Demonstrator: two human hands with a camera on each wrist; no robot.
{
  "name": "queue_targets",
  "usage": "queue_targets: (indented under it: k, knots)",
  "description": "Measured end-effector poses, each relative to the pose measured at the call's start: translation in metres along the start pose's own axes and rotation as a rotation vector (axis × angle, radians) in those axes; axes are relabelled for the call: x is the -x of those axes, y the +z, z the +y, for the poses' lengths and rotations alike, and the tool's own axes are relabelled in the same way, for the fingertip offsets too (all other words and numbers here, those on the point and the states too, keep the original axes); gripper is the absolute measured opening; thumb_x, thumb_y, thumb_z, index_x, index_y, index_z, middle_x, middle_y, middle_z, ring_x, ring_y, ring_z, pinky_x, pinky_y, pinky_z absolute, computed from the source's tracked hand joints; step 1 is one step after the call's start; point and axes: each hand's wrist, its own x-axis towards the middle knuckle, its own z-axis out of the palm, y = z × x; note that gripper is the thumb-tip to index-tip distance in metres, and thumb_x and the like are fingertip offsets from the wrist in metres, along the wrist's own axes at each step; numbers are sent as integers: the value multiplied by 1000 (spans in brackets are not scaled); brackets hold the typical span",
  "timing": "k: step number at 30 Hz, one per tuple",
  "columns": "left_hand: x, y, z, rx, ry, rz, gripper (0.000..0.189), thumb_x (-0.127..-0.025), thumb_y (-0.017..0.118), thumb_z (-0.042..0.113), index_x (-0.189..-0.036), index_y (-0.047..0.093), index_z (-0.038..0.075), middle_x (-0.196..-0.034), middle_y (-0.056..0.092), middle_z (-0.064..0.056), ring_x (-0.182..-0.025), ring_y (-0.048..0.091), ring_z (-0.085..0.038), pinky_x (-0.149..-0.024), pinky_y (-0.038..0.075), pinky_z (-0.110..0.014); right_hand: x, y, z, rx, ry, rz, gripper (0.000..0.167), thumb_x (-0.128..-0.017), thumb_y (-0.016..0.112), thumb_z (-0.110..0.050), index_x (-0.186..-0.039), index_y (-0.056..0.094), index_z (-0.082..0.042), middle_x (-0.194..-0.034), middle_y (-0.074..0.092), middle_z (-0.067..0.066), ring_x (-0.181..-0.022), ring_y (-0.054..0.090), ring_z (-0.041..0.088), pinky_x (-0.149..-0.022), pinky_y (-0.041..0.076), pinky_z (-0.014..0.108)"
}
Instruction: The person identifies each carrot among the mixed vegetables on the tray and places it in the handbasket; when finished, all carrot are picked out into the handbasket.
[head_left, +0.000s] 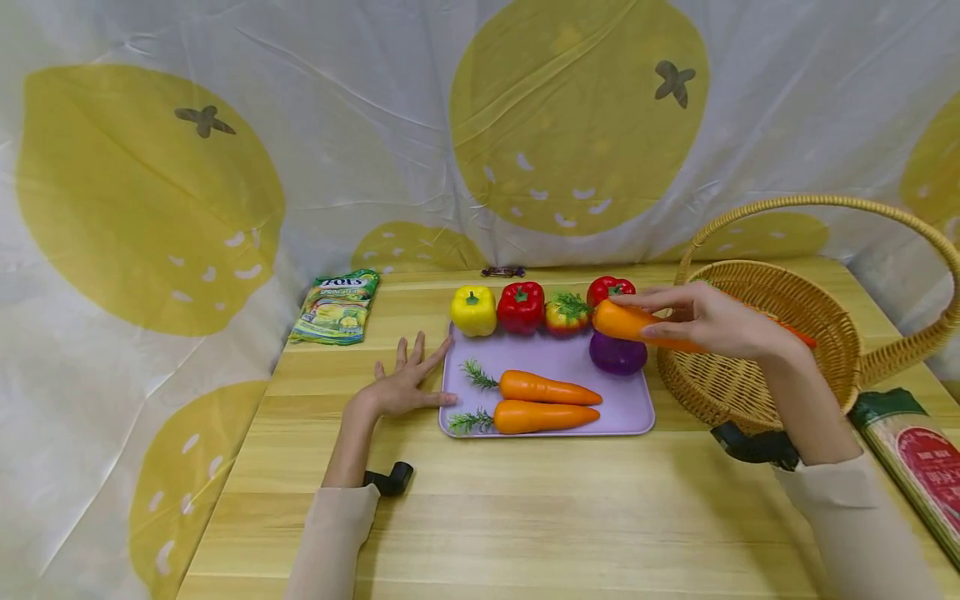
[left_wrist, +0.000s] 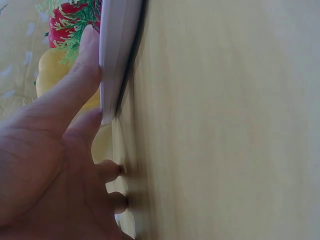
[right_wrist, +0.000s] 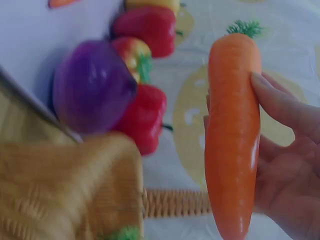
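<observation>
My right hand point(head_left: 708, 321) grips an orange carrot point(right_wrist: 232, 130) with a green leafy top, held between thumb and fingers above the tray's right side and the basket rim. My left hand point(head_left: 401, 385) has its fingers spread on the table, with the thumb on the left rim of a lilac tray point(head_left: 551, 354). Two more carrots point(head_left: 551, 387) lie side by side at the tray's front. Along its back are a yellow bell pepper point(head_left: 474, 311), two red bell peppers point(head_left: 521, 307) and a red-and-yellow piece point(head_left: 562, 321). A purple onion point(right_wrist: 92, 87) sits at the tray's right.
A wicker basket point(head_left: 832, 312) with a tall handle stands right of the tray, something orange-red inside it. A green-and-red package point(head_left: 926, 467) lies at the right edge. A green candy bag point(head_left: 337, 307) is at back left, and a small dark wrapped candy point(head_left: 503, 272) by the curtain.
</observation>
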Motion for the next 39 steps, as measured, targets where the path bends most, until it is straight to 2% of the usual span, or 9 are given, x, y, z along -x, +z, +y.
queue_targets:
  k: [2,4,6,9,11,13,18,29,39]
  knots:
    - [0,0,0,2,0,0,98,-95,66,59,-167,4,35,-171,-22,-20,-155,-28,-49,-112,-15,-84,8,-11,5,8,1,8,46,-99,69,-12,-144,63,-18,-139,67,13,-90,63,5,-64,50,22]
    - [0,0,0,5,1,-1,98,-95,66,59,-167,4,35,-171,-22,-20,-155,-28,-49,-111,-16,-84,17,-21,11,-4,40,19,47,-99,70,-12,-145,63,-18,-134,69,7,-71,57,11,-54,46,25]
    - [1,0,0,8,1,-2,98,-95,66,59,-167,4,34,-171,-22,-20,-155,-28,-49,-111,-16,-84,24,-30,18,-3,67,31,47,-99,70,-11,-145,62,-18,-129,70,-1,-68,55,14,-53,47,27]
    - [1,-1,1,13,1,-3,98,-95,66,58,-167,5,34,-171,-22,-20,-155,-28,-49,-111,-16,-84,33,-42,31,31,102,61,47,-98,71,-11,-145,63,-19,-127,67,-16,-71,56,16,-55,47,28]
    - [1,-1,1,14,1,-3,97,-95,66,58,-167,5,34,-171,-22,-20,-155,-28,-49,-111,-16,-84,38,-50,40,66,99,81,48,-97,71,-9,-144,64,-17,-126,66,-25,-84,61,13,-62,49,25]
    - [1,-1,2,15,1,-3,97,-96,66,58,-167,5,34,-171,-22,-20,-155,-28,-49,-111,-16,-84,43,-57,49,103,111,92,48,-97,72,-9,-143,64,-18,-129,64,-30,-94,62,0,-71,49,16]
    - [1,0,1,14,3,-4,97,-96,66,57,-167,4,34,-171,-23,-20,-154,-28,-49,-111,-16,-84,58,-73,67,145,147,90,48,-97,72,-11,-144,64,-17,-134,62,-28,-117,53,-20,-89,43,2]
    - [1,0,0,15,5,2,98,-95,66,58,-167,5,34,-171,-22,-20,-155,-27,-49,-111,-16,-84,77,-85,105,67,220,67,49,-98,67,-4,-146,59,-4,-129,60,-35,-116,47,-26,-83,47,5]
    - [1,0,0,16,6,2,98,-95,67,58,-167,5,34,-171,-22,-20,-155,-27,-49,-111,-15,-84,72,-89,113,57,351,84,52,-100,69,-15,-149,55,-8,-121,57,-40,-108,45,-28,-82,43,3]
